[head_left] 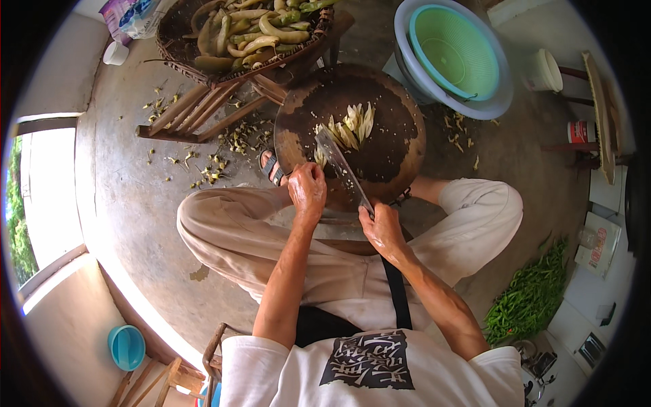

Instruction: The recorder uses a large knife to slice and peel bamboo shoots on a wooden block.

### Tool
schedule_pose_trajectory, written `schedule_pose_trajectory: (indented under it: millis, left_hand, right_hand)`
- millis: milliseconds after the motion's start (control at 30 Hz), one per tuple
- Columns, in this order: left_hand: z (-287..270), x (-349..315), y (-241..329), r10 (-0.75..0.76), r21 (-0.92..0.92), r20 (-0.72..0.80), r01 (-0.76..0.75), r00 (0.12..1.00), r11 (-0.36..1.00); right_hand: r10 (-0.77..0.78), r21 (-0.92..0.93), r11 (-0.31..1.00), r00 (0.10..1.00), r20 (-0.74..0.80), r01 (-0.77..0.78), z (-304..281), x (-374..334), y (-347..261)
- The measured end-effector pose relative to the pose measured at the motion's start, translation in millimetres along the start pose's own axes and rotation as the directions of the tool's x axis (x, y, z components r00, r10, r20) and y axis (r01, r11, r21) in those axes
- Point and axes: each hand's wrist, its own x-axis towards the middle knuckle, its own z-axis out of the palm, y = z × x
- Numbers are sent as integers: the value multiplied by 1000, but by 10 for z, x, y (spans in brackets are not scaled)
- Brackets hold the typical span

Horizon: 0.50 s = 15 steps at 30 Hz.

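My right hand point(384, 230) is wrapped round the handle of a kitchen knife point(347, 173). Its long blade slants up and left across a round wooden chopping board point(400, 166), which is dark and wet in the middle. Beside the blade's far end lies a small heap of pale yellow-green pepper pieces point(352, 127), with tiny pale bits scattered round it. At the board's near left edge, my left hand point(308, 190) is closed, its fingers curled together and wet. Whatever it may hold is hidden by the fingers.
A wicker basket point(178, 54) of long pale peppers rests on a wooden chair point(183, 112) at far left. Pepper stems litter the floor. Far right, a green colander point(451, 51) sits in a pale blue basin point(498, 102). Green chillies point(529, 292) are heaped at the right.
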Motion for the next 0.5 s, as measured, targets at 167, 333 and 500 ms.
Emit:
schedule_pose_trajectory:
  millis: [167, 333, 500]
  left_hand:
    - [-22, -4, 23, -24, -8, 2, 24, 1000, 1000]
    - [-13, -27, 35, -68, 18, 14, 68, 998, 998]
    - [-14, -69, 55, -51, 83, 52, 46, 997, 995]
  right_hand:
    - [-65, -184, 981, 998, -2, 63, -40, 42, 18]
    - [-120, -296, 949, 993, -18, 109, 120, 220, -30]
    - [-163, -132, 980, 982, -94, 150, 68, 289, 86]
